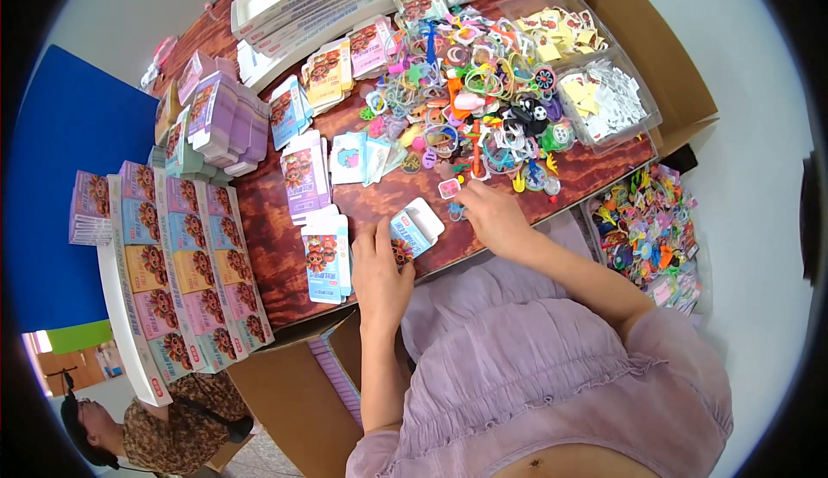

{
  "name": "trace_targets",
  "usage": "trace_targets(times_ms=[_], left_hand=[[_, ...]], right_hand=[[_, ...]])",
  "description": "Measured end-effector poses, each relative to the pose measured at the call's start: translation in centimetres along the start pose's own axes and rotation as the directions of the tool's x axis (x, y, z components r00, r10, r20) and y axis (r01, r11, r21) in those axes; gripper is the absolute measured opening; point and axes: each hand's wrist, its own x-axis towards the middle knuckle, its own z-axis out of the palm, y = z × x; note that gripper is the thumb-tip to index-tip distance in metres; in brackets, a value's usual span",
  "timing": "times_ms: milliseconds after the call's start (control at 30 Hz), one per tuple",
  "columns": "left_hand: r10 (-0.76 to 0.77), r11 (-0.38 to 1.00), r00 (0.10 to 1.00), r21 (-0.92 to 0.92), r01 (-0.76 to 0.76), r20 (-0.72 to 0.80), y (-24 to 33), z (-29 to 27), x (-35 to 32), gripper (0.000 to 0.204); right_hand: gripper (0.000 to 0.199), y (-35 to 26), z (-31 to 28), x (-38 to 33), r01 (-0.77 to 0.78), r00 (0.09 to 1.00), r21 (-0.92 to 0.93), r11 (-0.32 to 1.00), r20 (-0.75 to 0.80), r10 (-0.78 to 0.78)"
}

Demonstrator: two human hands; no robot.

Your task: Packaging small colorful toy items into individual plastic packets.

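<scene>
My left hand (379, 275) is closed around a small light-blue printed carton (408, 235), tilted on the table with its white end flap open. My right hand (498, 221) is at the near edge of the trinket pile, its fingers bent together. By its fingertips lie a pink square charm (449, 188) and a small bluish band; what is between the fingers is hidden. The heap of colourful bands and charms (466, 103) spreads beyond that hand. Flat blue cartons (322, 262) lie left of my left hand, and small picture cards (349, 159) lie farther off.
At the left stands a display tray of printed boxes (190, 262), with purple cartons (228, 124) behind. Clear bins (612, 137) hold paper pieces at the far right. A trinket-filled container (651, 241) sits below the table's right edge. Another person (164, 422) is at lower left.
</scene>
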Motion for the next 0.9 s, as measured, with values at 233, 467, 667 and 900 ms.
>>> trace_targets(times_ms=[233,467,667,900], left_hand=[[0.018,0.999,0.997,-0.036,-0.015,0.072,0.0,-0.2,-0.1,0.071],[0.043,0.985,0.996,-0.17,-0.028,0.082,2.0,1.1,0.4,0.07],[0.009,0.97,0.999,-0.243,-0.018,-0.04,2.8,1.6,0.2,0.071],[0.021,0.918,0.999,-0.395,-0.033,-0.035,3.9,3.1,1.2,0.07]], right_hand=[[0.014,-0.7,-0.9,0.7,-0.155,0.988,0.4,0.903,0.089,0.13],[0.013,-3.5,-1.5,3.6,-0.181,0.927,0.096,0.979,0.348,0.137],[0.035,-3.9,-4.9,4.9,-0.059,0.956,0.412,0.909,0.286,-0.068],[0.023,-5.0,-5.3,2.0,0.08,0.991,0.086,0.993,0.097,-0.089]])
